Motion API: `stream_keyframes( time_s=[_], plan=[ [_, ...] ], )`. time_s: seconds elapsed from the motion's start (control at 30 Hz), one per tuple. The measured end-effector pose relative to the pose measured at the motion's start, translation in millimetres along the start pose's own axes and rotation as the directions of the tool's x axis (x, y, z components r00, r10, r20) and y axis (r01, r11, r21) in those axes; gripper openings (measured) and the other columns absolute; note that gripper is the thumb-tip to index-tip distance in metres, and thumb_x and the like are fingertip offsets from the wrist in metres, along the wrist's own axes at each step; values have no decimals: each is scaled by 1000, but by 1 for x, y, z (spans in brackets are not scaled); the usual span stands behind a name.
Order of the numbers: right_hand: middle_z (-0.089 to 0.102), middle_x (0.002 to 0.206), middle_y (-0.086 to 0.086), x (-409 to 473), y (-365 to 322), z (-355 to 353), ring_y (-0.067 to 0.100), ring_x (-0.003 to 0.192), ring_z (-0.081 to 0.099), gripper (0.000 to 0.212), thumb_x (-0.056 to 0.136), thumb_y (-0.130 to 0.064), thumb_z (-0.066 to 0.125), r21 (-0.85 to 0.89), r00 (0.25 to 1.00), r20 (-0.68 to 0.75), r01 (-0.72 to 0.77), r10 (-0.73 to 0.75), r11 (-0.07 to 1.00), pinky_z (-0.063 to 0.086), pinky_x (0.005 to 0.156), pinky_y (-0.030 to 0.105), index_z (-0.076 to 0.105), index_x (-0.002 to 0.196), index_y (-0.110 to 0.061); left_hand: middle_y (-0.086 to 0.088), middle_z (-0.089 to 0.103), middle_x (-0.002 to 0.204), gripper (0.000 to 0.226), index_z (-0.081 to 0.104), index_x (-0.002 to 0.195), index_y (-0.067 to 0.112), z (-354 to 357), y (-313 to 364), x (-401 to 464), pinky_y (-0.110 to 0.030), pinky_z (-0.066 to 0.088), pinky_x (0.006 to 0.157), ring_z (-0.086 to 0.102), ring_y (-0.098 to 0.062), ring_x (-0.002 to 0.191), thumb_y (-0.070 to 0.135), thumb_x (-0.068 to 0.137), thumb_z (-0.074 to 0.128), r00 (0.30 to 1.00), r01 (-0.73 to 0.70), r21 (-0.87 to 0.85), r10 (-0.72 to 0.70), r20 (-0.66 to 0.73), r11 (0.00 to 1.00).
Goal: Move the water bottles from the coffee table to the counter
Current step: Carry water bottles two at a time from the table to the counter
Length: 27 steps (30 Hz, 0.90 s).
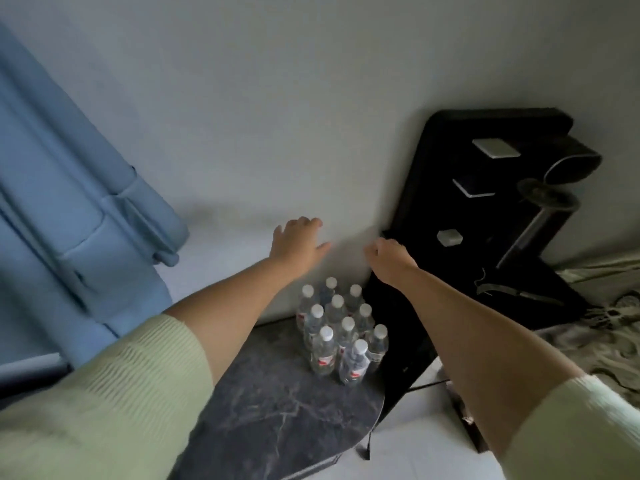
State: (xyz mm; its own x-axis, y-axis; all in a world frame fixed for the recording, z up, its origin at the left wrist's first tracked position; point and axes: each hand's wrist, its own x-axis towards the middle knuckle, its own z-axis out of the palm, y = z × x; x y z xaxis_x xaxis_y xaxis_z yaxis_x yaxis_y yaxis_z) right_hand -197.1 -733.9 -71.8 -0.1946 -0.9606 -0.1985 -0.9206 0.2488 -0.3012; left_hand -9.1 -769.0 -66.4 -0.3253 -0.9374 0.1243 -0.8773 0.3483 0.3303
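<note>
A cluster of water bottles (pixel 341 332) stands upright on the dark marbled bench (pixel 277 410). Nothing is held: the left hand (pixel 299 242) is spread, the right hand (pixel 389 256) loosely curled. Filled, smooth bottles are likely heavy; a mid-body hold is advised.

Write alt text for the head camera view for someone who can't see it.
Two bare hands, left hand open and right hand loosely curled, reach out above a cluster of capped water bottles standing on a dark marble table, holding nothing.
</note>
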Motion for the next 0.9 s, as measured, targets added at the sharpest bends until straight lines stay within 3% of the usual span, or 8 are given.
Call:
stream_keyframes(
  time_s=[0.2,0.5,0.73,0.9],
  plan=[
    [48,137,11,-13,-56,1,31,125,45,59,97,-58,24,-188,988,33,154,-150,970,38,103,49,44,136,-19,-6,51,135,53,44,136,18,-52,-31,-46,-47,30,108,44,-27,126,50,94,47,998,38,163,-28,-61,986],
    [45,142,10,-97,-215,27,29,130,42,57,99,-56,24,-260,849,57,521,-525,813,30,107,51,43,139,-21,-10,56,123,46,53,121,15,-148,-128,-202,-39,39,96,51,-30,118,49,90,54,900,408,216,-352,-257,887],
    [45,139,10,-219,-310,96,29,129,41,54,99,-54,28,-207,701,202,713,-684,670,30,107,50,46,135,-19,-8,53,129,53,46,134,18,-179,-170,-381,-40,35,103,48,-29,123,51,92,50,765,641,265,-573,-294,720],
    [42,143,10,-309,-372,140,30,133,39,56,99,-56,25,-170,519,285,855,-806,491,28,109,52,42,139,-22,-9,56,124,48,50,123,17,-207,-186,-513,-41,39,99,51,-30,117,52,91,48,589,808,250,-721,-365,534]
  ],
)
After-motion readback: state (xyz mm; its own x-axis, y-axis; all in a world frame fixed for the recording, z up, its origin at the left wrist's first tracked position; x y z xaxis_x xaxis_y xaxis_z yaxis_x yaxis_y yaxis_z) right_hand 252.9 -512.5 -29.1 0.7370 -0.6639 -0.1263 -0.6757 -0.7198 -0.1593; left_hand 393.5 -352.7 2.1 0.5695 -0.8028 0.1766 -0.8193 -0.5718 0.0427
